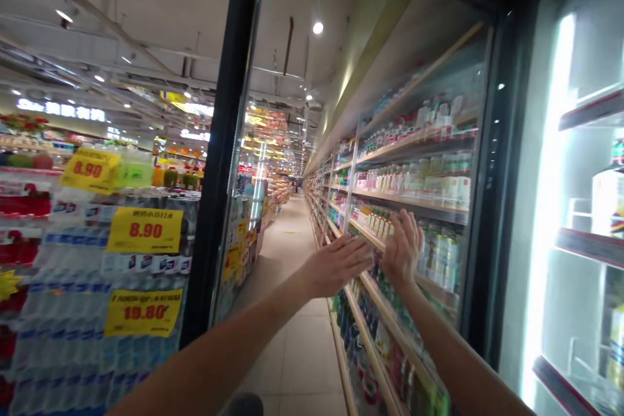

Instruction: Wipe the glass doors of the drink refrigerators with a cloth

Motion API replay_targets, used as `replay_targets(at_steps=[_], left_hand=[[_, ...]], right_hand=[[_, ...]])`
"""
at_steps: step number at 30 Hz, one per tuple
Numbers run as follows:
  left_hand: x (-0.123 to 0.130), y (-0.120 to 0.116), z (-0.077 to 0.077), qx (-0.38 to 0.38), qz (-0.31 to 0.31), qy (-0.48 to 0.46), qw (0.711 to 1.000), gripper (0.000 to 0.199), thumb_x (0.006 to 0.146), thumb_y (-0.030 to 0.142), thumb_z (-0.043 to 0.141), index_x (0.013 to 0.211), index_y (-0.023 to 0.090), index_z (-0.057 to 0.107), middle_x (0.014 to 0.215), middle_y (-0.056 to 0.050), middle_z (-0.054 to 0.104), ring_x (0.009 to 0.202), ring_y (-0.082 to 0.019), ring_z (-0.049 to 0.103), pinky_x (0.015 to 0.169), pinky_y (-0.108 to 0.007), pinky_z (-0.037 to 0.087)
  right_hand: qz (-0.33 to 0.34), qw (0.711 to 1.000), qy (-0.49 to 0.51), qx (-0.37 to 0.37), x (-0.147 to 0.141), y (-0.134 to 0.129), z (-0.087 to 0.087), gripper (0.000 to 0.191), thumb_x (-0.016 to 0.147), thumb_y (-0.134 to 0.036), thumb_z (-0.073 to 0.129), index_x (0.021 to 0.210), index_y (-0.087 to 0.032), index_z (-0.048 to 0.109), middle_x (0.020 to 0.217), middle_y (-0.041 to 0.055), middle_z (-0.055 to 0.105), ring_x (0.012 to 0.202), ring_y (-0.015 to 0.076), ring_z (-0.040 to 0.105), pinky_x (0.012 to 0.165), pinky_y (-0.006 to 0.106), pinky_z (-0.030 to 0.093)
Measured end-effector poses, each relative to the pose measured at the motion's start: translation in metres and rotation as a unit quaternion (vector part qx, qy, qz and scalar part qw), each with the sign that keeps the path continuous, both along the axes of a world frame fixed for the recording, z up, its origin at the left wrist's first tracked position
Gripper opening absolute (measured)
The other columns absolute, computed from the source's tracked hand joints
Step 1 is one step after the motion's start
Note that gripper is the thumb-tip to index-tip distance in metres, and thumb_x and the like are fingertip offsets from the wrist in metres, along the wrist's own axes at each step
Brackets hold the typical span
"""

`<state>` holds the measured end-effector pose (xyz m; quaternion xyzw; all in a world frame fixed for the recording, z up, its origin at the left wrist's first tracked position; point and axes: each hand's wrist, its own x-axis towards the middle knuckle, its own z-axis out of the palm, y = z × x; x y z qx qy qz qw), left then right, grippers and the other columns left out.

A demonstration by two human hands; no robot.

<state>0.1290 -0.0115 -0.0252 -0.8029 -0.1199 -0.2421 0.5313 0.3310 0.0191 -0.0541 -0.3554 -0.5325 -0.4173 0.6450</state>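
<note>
A glass cooler door with a dark frame stands swung out before me, and the aisle shows through its pane. In front of the pane is my left hand, its fingers stretched out and pointing right, with nothing held. Beside it rises my right hand, fingers up and slightly bent, also without anything in it. The two hands are near each other, apart by a small gap. Whether either one touches the glass I cannot tell.
On the right is the lit cooler interior with shelves and some goods. Shelves of bottles appear in the pane. To the left, stacked packs of water bottles carry yellow price signs. A tiled floor lies beyond the door.
</note>
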Motion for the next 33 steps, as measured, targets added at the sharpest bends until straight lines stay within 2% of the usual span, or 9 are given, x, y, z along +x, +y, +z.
replay_targets(at_steps=[4,6,10,13,18,21,25,29,33], left_hand=[[-0.016,-0.004,0.040,0.003,0.054,-0.220,0.974,0.048,0.090,0.024,0.040,0.137,0.019,0.038,0.148,-0.009,0.035,0.140,-0.023,0.023,0.115,-0.044,0.021],[-0.020,-0.009,0.048,0.003,0.059,-0.281,0.958,0.048,0.090,0.025,0.040,0.138,0.017,0.037,0.149,-0.012,0.032,0.141,-0.026,0.021,0.114,-0.046,0.022],[-0.015,-0.015,0.007,-0.009,0.031,-0.129,0.991,0.052,0.090,0.031,0.041,0.139,0.019,0.034,0.150,-0.008,0.031,0.142,-0.022,0.019,0.114,-0.039,0.024],[-0.009,-0.013,-0.021,-0.012,0.021,-0.159,0.987,0.055,0.089,0.027,0.039,0.142,0.013,0.029,0.150,-0.009,0.031,0.142,-0.021,0.016,0.114,-0.037,0.024],[-0.029,-0.013,-0.025,0.012,0.002,-0.256,0.967,0.059,0.091,0.031,0.035,0.141,0.002,0.024,0.145,-0.017,0.038,0.142,-0.021,0.018,0.112,-0.038,0.029],[-0.059,-0.022,-0.039,0.031,0.073,-0.298,0.951,0.062,0.091,0.042,0.037,0.143,0.009,0.025,0.144,-0.016,0.039,0.140,-0.022,0.024,0.113,-0.043,0.024],[-0.085,-0.028,-0.072,0.069,0.120,-0.324,0.936,0.065,0.091,0.041,0.039,0.143,0.005,0.024,0.141,-0.017,0.043,0.140,-0.022,0.024,0.115,-0.040,0.019],[-0.087,-0.026,-0.083,0.087,0.122,-0.343,0.927,0.073,0.088,0.042,0.045,0.144,0.003,0.019,0.141,-0.020,0.041,0.140,-0.025,0.024,0.111,-0.041,0.025],[-0.080,-0.023,-0.082,0.077,0.143,-0.352,0.922,0.071,0.088,0.039,0.046,0.144,0.004,0.020,0.144,-0.019,0.037,0.141,-0.028,0.017,0.112,-0.044,0.024]], right_hand=[[0.005,1.000,0.000,0.007,0.001,0.002,-0.002,0.043,0.088,-0.023,0.035,0.128,-0.021,0.052,0.136,0.0124,0.051,0.133,0.0253,0.039,0.107,0.052,0.028],[0.003,1.000,-0.003,0.012,0.005,0.003,-0.002,0.043,0.089,-0.023,0.035,0.128,-0.020,0.053,0.136,0.0128,0.051,0.133,0.0259,0.039,0.107,0.052,0.029],[0.002,1.000,-0.010,0.024,0.003,-0.003,-0.001,0.042,0.089,-0.023,0.036,0.129,-0.021,0.051,0.136,0.0132,0.050,0.132,0.0274,0.040,0.106,0.055,0.029],[0.072,0.994,-0.052,0.062,-0.021,-0.018,0.004,0.046,0.088,-0.021,0.039,0.133,-0.024,0.046,0.141,0.0118,0.045,0.133,0.0280,0.039,0.105,0.056,0.033],[0.230,0.968,-0.095,0.026,-0.086,-0.036,0.005,0.047,0.088,-0.014,0.036,0.133,-0.022,0.046,0.123,0.0087,0.061,0.116,0.0192,0.056,0.095,0.039,0.049],[0.166,0.981,-0.099,-0.011,-0.119,-0.040,-0.005,0.043,0.089,-0.019,0.041,0.130,-0.021,0.049,0.132,0.0116,0.054,0.128,0.0234,0.045,0.104,0.046,0.040],[0.052,0.987,-0.148,-0.037,-0.149,-0.043,-0.017,0.035,0.087,-0.030,0.052,0.121,-0.026,0.058,0.141,0.0104,0.046,0.137,0.0264,0.031,0.111,0.052,0.022],[-0.002,0.981,-0.192,-0.005,-0.103,-0.030,-0.007,0.029,0.088,-0.034,0.050,0.115,-0.028,0.061,0.135,0.0066,0.052,0.135,0.0224,0.034,0.113,0.051,0.015],[-0.070,0.990,0.105,-0.057,0.007,-0.005,0.020,0.040,0.090,-0.034,0.037,0.123,-0.020,0.057,0.143,0.0138,0.041,0.135,0.0306,0.033,0.108,0.061,0.019]])
